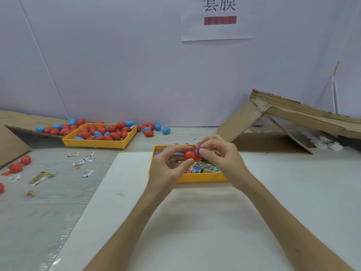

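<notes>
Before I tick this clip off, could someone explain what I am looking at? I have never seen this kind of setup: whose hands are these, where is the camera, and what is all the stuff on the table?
There is no machine here. A person works with two bare hands, and the single picture comes from a camera worn on their head, looking forward and down. The left hand grips a red egg of plastic, while the right hand pinches a pink printed wrapper at the egg's upper side. Below the hands stands a yellow tray of colourful packets, at the far edge of a white sheet. Further back on the left, a second yellow tray holds red and blue eggs, with more lying loose around it. Small packets lie scattered on the grey table, and open cardboard boxes sit at both sides.
</notes>
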Demonstrator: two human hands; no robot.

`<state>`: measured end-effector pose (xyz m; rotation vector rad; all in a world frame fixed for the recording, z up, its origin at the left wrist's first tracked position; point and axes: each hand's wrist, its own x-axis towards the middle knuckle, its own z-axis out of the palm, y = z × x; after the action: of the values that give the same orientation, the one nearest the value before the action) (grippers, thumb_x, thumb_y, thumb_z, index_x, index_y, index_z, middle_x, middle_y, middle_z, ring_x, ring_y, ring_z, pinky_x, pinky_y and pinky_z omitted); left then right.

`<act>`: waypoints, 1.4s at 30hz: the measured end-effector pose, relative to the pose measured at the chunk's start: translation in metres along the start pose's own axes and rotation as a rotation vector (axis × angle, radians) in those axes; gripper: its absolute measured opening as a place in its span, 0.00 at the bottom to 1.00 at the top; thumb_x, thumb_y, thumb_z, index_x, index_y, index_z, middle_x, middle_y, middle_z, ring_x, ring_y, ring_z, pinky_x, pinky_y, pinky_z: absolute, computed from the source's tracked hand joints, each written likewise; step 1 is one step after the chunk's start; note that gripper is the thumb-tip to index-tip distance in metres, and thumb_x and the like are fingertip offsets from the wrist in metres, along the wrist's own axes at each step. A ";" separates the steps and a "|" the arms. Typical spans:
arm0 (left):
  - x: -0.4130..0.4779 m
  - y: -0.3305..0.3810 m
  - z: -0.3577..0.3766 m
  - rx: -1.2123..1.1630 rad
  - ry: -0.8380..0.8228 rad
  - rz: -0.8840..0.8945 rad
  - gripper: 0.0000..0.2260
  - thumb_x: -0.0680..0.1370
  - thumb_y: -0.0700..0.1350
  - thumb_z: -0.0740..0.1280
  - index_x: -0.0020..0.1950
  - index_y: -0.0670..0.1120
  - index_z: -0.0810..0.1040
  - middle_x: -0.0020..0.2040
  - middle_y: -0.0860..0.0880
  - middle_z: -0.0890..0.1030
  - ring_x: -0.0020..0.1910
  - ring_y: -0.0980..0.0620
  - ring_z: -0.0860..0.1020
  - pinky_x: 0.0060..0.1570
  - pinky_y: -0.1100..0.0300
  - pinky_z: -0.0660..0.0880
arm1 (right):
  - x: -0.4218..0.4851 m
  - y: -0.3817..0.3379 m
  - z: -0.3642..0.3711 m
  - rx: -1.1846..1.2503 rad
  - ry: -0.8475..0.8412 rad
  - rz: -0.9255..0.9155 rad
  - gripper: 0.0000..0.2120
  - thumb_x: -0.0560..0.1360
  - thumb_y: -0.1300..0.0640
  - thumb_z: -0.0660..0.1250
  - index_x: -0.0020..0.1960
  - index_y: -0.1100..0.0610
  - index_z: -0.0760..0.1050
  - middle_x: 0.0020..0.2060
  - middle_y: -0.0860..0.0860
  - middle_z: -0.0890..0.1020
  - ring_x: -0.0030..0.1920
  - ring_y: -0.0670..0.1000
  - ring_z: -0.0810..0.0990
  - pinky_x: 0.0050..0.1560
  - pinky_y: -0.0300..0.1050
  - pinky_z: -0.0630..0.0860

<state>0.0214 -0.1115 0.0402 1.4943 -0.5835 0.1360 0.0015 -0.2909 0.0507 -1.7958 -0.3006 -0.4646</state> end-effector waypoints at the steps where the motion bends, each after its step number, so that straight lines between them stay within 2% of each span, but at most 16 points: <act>1: 0.000 0.000 0.000 -0.004 0.003 0.000 0.15 0.75 0.34 0.74 0.52 0.55 0.83 0.50 0.52 0.84 0.46 0.57 0.84 0.42 0.65 0.79 | 0.000 0.000 0.000 0.003 -0.006 0.003 0.04 0.76 0.57 0.71 0.43 0.55 0.82 0.53 0.53 0.78 0.52 0.51 0.78 0.52 0.55 0.78; 3: 0.000 0.000 0.000 -0.007 0.013 0.001 0.15 0.75 0.34 0.74 0.52 0.54 0.83 0.51 0.48 0.84 0.46 0.56 0.84 0.41 0.66 0.79 | 0.000 -0.002 0.000 0.028 -0.010 0.010 0.09 0.75 0.53 0.68 0.45 0.58 0.83 0.52 0.52 0.78 0.50 0.47 0.78 0.47 0.43 0.76; 5: 0.001 -0.001 0.000 0.003 0.022 0.009 0.15 0.75 0.34 0.74 0.53 0.53 0.83 0.52 0.47 0.83 0.46 0.56 0.84 0.41 0.66 0.79 | 0.001 -0.003 -0.001 0.055 -0.018 0.023 0.11 0.74 0.52 0.66 0.46 0.59 0.83 0.52 0.51 0.78 0.47 0.43 0.77 0.45 0.37 0.73; 12: 0.000 -0.006 0.000 0.080 0.022 0.079 0.14 0.75 0.35 0.75 0.55 0.52 0.83 0.52 0.48 0.83 0.48 0.53 0.84 0.47 0.63 0.80 | 0.001 -0.001 -0.002 0.103 -0.040 0.043 0.11 0.74 0.53 0.65 0.48 0.57 0.84 0.53 0.50 0.78 0.47 0.44 0.77 0.43 0.36 0.73; 16: 0.000 -0.005 0.000 0.061 0.033 0.077 0.15 0.75 0.35 0.75 0.54 0.53 0.83 0.52 0.48 0.82 0.47 0.54 0.84 0.45 0.64 0.80 | 0.001 -0.001 -0.002 0.091 -0.033 0.015 0.11 0.74 0.54 0.65 0.48 0.59 0.84 0.52 0.53 0.77 0.47 0.42 0.77 0.44 0.34 0.73; 23: 0.001 -0.003 -0.001 0.011 0.054 0.047 0.14 0.75 0.35 0.74 0.54 0.52 0.83 0.52 0.49 0.83 0.46 0.55 0.84 0.41 0.67 0.79 | 0.000 -0.001 0.000 0.040 0.047 -0.019 0.10 0.75 0.53 0.64 0.44 0.55 0.82 0.48 0.52 0.78 0.42 0.44 0.76 0.44 0.39 0.73; 28: 0.003 -0.006 -0.003 -0.012 0.082 -0.005 0.13 0.75 0.38 0.75 0.53 0.56 0.82 0.47 0.59 0.85 0.47 0.58 0.84 0.41 0.68 0.79 | -0.001 0.002 0.001 0.007 0.064 -0.076 0.08 0.77 0.55 0.64 0.46 0.52 0.82 0.45 0.47 0.80 0.43 0.47 0.78 0.43 0.38 0.74; 34: 0.005 -0.009 -0.006 -0.129 0.089 -0.060 0.11 0.76 0.38 0.74 0.55 0.52 0.84 0.49 0.51 0.87 0.49 0.48 0.86 0.44 0.61 0.82 | -0.002 0.002 0.002 -0.072 0.056 -0.108 0.07 0.75 0.57 0.65 0.48 0.52 0.82 0.46 0.48 0.80 0.45 0.46 0.78 0.45 0.38 0.74; 39: 0.005 -0.011 -0.007 -0.240 0.073 -0.083 0.10 0.74 0.41 0.75 0.54 0.52 0.85 0.50 0.47 0.87 0.51 0.44 0.86 0.50 0.55 0.83 | -0.004 0.003 0.004 -0.095 0.130 -0.176 0.06 0.76 0.59 0.68 0.49 0.55 0.83 0.46 0.49 0.81 0.45 0.51 0.80 0.45 0.49 0.79; 42: 0.006 -0.010 -0.008 -0.299 0.080 -0.102 0.11 0.72 0.44 0.77 0.53 0.53 0.86 0.50 0.48 0.87 0.51 0.44 0.86 0.48 0.58 0.82 | -0.007 0.004 0.010 -0.121 0.201 -0.247 0.06 0.77 0.64 0.69 0.51 0.57 0.84 0.46 0.50 0.82 0.44 0.54 0.81 0.44 0.55 0.80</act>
<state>0.0327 -0.1068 0.0342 1.2192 -0.4411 0.0273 -0.0016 -0.2824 0.0419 -1.8191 -0.3621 -0.8477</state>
